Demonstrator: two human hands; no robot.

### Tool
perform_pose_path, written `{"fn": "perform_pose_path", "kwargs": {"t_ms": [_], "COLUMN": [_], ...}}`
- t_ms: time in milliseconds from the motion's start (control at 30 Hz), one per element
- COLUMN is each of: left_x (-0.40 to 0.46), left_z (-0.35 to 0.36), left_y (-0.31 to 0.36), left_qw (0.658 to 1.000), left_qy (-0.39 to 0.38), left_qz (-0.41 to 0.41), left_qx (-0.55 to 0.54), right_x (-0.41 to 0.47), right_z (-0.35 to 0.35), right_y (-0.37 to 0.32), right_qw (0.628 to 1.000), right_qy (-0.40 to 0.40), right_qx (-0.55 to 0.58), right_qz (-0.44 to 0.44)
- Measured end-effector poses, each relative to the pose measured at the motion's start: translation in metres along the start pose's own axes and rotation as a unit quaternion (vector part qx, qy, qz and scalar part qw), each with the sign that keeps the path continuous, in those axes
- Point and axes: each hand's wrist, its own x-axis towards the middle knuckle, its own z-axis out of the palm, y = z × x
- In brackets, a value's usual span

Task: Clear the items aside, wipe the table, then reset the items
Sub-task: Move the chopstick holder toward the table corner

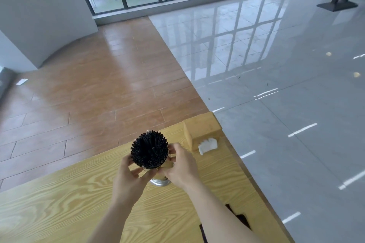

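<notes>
Your left hand (129, 171) and right hand (180, 167) clasp the shiny metal canister (160, 180) packed with black straws (149, 151) from both sides, likely to steady it | low centre of frame, on pale wood-grain table (59, 203); wooden tissue box (202, 131) just beyond, upper right of it

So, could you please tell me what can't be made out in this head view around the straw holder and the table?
- Metal holder: mostly hidden by the left hand, the right hand and the black straws; whether it touches the table is unclear.
- Tissue box: its far side faces away.
- Dark item: covered by the right forearm, unidentifiable.
- Table's near part: cut by the bottom edge.
</notes>
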Motion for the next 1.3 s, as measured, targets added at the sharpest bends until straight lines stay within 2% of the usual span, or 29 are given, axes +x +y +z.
{"fn": "perform_pose_path", "kwargs": {"t_ms": [267, 500, 667, 867, 1100, 1200, 1300], "left_x": [-0.050, -0.061, -0.058, -0.058, -0.064, -0.065, -0.064], "left_z": [0.063, 0.108, 0.122, 0.122, 0.081, 0.039, -0.017], "left_y": [0.029, 0.043, 0.048, 0.036, 0.015, 0.002, -0.011], "left_qw": [0.998, 0.989, 0.977, 0.969, 0.978, 0.983, 0.987], "left_qy": [-0.061, -0.140, -0.207, -0.243, -0.199, -0.153, -0.117], "left_qz": [0.025, 0.046, 0.041, 0.026, 0.035, 0.032, 0.023], "left_qx": [-0.002, -0.003, -0.020, -0.025, 0.050, 0.092, 0.111], "right_x": [-0.049, -0.060, -0.058, -0.060, -0.093, -0.107, -0.111], "right_z": [-0.069, -0.119, -0.130, -0.125, -0.103, -0.078, -0.040], "right_y": [0.044, 0.065, 0.072, 0.070, 0.069, 0.064, 0.042], "right_qw": [0.998, 0.996, 0.994, 0.991, 0.974, 0.969, 0.972], "right_qy": [0.047, 0.074, 0.085, 0.091, 0.118, 0.066, -0.007], "right_qx": [-0.012, -0.023, 0.005, 0.035, -0.028, -0.069, -0.093], "right_qz": [0.038, 0.048, 0.064, 0.094, 0.192, 0.227, 0.216]}}
